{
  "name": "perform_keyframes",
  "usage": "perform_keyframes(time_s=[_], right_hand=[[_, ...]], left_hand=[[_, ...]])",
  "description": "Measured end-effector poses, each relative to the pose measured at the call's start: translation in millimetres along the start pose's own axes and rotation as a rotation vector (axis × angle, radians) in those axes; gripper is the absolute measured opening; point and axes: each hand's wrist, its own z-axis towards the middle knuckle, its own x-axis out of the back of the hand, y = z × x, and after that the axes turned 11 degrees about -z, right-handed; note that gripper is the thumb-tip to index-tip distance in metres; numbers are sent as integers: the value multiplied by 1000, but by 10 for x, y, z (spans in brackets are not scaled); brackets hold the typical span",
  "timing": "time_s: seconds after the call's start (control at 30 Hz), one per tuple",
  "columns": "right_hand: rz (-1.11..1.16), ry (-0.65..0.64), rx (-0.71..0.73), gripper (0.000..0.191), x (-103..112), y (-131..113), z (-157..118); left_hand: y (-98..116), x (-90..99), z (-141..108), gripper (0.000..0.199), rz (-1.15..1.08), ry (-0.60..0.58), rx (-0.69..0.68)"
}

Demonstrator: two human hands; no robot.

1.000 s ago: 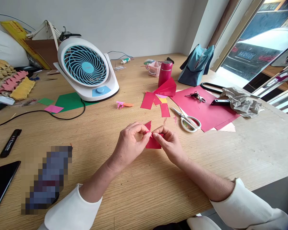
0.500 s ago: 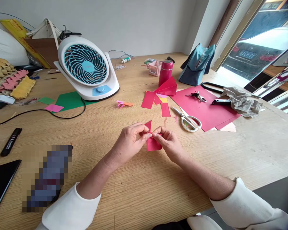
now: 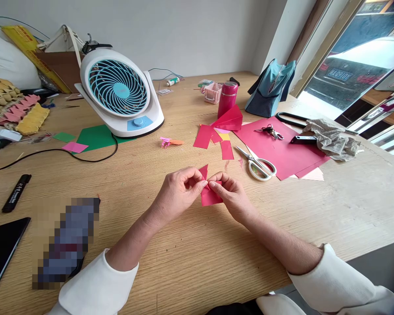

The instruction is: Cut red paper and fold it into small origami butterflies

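Observation:
A small piece of red paper (image 3: 211,199) is pinched between my two hands above the wooden table. My left hand (image 3: 180,190) grips its left side with thumb and forefinger, and a pointed flap of the paper sticks up beyond the fingers. From the right, my right hand (image 3: 231,192) pinches the same paper, thumb on top. Fingertips of both hands nearly meet at a crease, which they partly cover. Farther back lie cut red paper pieces (image 3: 202,136) and white-handled scissors (image 3: 261,168). A small pink and orange folded paper piece (image 3: 170,142) rests beyond my left hand.
A white and blue fan (image 3: 121,92) stands at the back left, its black cable (image 3: 52,151) crossing the table. Red sheets (image 3: 282,148) with keys (image 3: 269,130) lie right, near a pink flask (image 3: 227,98) and blue bag (image 3: 272,89). A marker (image 3: 16,193) and phone (image 3: 5,249) lie left.
Almost nothing differs. Both hands keep their pinch on the red paper, with only a slight shift of the fingers; the whole view has moved a little.

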Motion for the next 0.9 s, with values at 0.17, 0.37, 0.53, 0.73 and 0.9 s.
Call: perform_keyframes(time_s=[0.17, 0.37, 0.53, 0.73, 0.9], right_hand=[[35, -54, -35, 36, -2, -20, -4], [19, -56, -34, 35, 0, -19, -3], [27, -75, -47, 35, -29, -25, -21], [40, -62, -73, 34, -23, 0, -19], [25, -84, -75, 30, -13, -11, -18]], left_hand=[[-15, 18, -6, 13, -65, 3, 7], [1, 27, 4, 9, -54, -25, -26], [35, -17, 0, 17, 42, 53, -20], [28, -36, -1, 18, 25, 60, -25], [4, -40, -1, 16, -9, 58, -25]])
